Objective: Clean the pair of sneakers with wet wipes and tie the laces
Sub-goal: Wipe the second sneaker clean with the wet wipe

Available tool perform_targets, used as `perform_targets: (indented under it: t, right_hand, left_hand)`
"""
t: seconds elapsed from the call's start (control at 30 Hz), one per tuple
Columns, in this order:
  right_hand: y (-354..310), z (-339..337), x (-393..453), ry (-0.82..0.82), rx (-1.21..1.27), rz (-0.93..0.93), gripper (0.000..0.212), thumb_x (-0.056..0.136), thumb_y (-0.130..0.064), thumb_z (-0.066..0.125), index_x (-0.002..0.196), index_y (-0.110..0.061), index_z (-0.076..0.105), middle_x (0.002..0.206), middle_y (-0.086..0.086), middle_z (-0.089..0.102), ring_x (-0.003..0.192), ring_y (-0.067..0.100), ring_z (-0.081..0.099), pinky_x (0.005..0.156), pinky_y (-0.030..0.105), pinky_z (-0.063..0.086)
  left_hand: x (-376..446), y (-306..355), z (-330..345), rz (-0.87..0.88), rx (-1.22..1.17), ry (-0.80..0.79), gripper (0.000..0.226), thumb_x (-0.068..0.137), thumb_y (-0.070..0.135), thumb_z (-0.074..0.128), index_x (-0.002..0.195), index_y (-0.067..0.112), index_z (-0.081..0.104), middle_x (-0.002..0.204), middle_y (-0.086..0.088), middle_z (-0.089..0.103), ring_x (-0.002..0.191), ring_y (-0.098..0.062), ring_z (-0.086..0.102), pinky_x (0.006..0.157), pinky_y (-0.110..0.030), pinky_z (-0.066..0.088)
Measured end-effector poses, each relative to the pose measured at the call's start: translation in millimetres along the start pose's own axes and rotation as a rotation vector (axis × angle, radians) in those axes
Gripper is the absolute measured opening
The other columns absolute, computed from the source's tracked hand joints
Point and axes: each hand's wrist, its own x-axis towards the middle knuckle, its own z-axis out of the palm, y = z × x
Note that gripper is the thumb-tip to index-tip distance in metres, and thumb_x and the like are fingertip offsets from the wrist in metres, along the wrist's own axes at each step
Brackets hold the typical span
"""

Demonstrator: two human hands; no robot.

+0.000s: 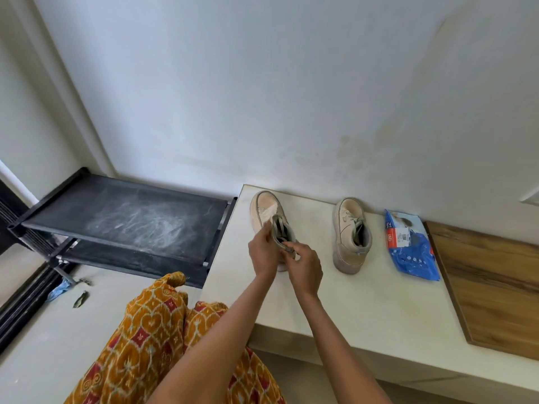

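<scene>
While both hands worked at one sneaker (269, 217), the other sneaker (350, 237) stood apart.
The left hand (262, 252) and the right hand (304, 265) pinched its laces (281, 228) on the surface (364, 301), a wet wipe (269, 212) on its toe.

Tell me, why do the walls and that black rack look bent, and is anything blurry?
Head view: the wide-angle lens bows the wall edges and the black rack. Light is soft and even, with faint shadows beside the right sneaker. The wipes pack is slightly soft, its print unreadable.
</scene>
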Motion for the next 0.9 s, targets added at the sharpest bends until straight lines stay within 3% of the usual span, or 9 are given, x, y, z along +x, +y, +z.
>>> perform_targets:
  t: [0.13,0.23,0.33,0.43,0.57,0.67,0.73,0.8,0.9]
  right_hand:
    - [2.3,3.4,-2.8,0.031,-0.004,-0.008,0.021,0.086,-0.028,0.065,0.106,-0.026,0.070,0.106,-0.004,0.070,0.098,0.019,0.060,0.070,0.031,0.050]
    - [2.1,3.3,-4.6,0.041,-0.012,-0.024,0.021,0.086,-0.031,0.066,0.106,-0.027,0.070,0.104,-0.006,0.070,0.096,0.018,0.059,0.067,0.030,0.048]
    - [2.0,1.8,-2.1,0.023,-0.029,-0.017,0.023,0.082,-0.027,0.069,0.106,-0.028,0.070,0.105,-0.008,0.069,0.097,0.018,0.057,0.068,0.031,0.048]
    - [2.7,-0.5,1.6,0.011,-0.036,-0.041,0.023,0.084,-0.025,0.068,0.106,-0.027,0.070,0.102,-0.004,0.070,0.095,0.020,0.057,0.068,0.033,0.051]
    - [5.7,0.9,2.4,0.014,-0.031,-0.073,0.023,0.088,-0.027,0.063,0.110,-0.026,0.069,0.104,-0.004,0.070,0.097,0.019,0.057,0.069,0.031,0.050]
    - [8.7,4.8,-1.8,0.032,-0.037,-0.116,0.024,0.091,-0.032,0.059,0.114,-0.028,0.067,0.108,-0.006,0.069,0.097,0.018,0.057,0.069,0.028,0.049]
    - [10.8,7.9,-3.9,0.047,-0.041,-0.151,0.026,0.092,-0.032,0.058,0.116,-0.028,0.065,0.110,-0.006,0.069,0.098,0.017,0.058,0.070,0.028,0.049]
    - [12.1,9.5,-4.3,0.053,-0.063,-0.178,0.028,0.092,-0.029,0.059,0.119,-0.026,0.064,0.112,-0.004,0.069,0.099,0.018,0.058,0.071,0.029,0.049]
    - [15.5,8.7,-0.3,0.083,-0.146,-0.229,0.028,0.088,-0.025,0.064,0.116,-0.023,0.066,0.108,0.000,0.070,0.101,0.024,0.059,0.072,0.034,0.049]
  left_hand:
    - [-26.1,-18.4,-6.3,0.200,0.052,-0.001,0.028,0.094,0.003,0.048,0.117,0.010,0.064,0.105,-0.007,0.070,0.088,-0.019,0.066,0.067,-0.008,0.043]
    - [-43.1,-35.8,-6.9,0.235,0.075,-0.076,0.032,0.096,0.006,0.046,0.124,0.010,0.060,0.127,-0.008,0.061,0.115,-0.021,0.059,0.090,-0.028,0.051]
    - [-31.5,-28.4,-9.1,0.071,0.087,-0.137,0.037,0.098,0.009,0.035,0.130,0.013,0.053,0.138,-0.009,0.051,0.136,-0.025,0.036,0.103,-0.039,0.039]
    - [-6.0,-8.5,-8.9,-0.069,0.008,-0.193,0.044,0.095,0.010,0.032,0.135,0.014,0.048,0.139,-0.011,0.049,0.128,-0.029,0.043,0.105,-0.040,0.037]
    - [-23.4,-4.9,-0.9,-0.029,-0.096,-0.230,0.059,0.085,0.029,0.031,0.143,0.021,0.040,0.145,-0.004,0.044,0.129,-0.021,0.046,0.107,-0.042,0.039]
    - [-52.2,-20.6,1.2,0.064,-0.111,-0.216,0.057,0.089,0.023,0.032,0.145,0.017,0.035,0.149,-0.003,0.038,0.134,-0.017,0.039,0.110,-0.037,0.036]
    - [-56.2,-20.8,2.3,0.049,-0.161,-0.163,0.046,0.095,0.015,0.037,0.141,0.012,0.041,0.141,-0.005,0.046,0.130,-0.018,0.044,0.108,-0.037,0.039]
    - [-41.0,-9.7,4.5,-0.089,-0.231,-0.070,0.034,0.098,0.010,0.042,0.131,0.010,0.048,0.124,-0.005,0.053,0.117,-0.021,0.052,0.099,-0.037,0.047]
    - [-4.8,1.4,2.8,-0.430,-0.378,0.026,0.028,0.093,0.008,0.053,0.122,0.011,0.051,0.112,-0.008,0.060,0.099,-0.023,0.060,0.087,-0.033,0.052]
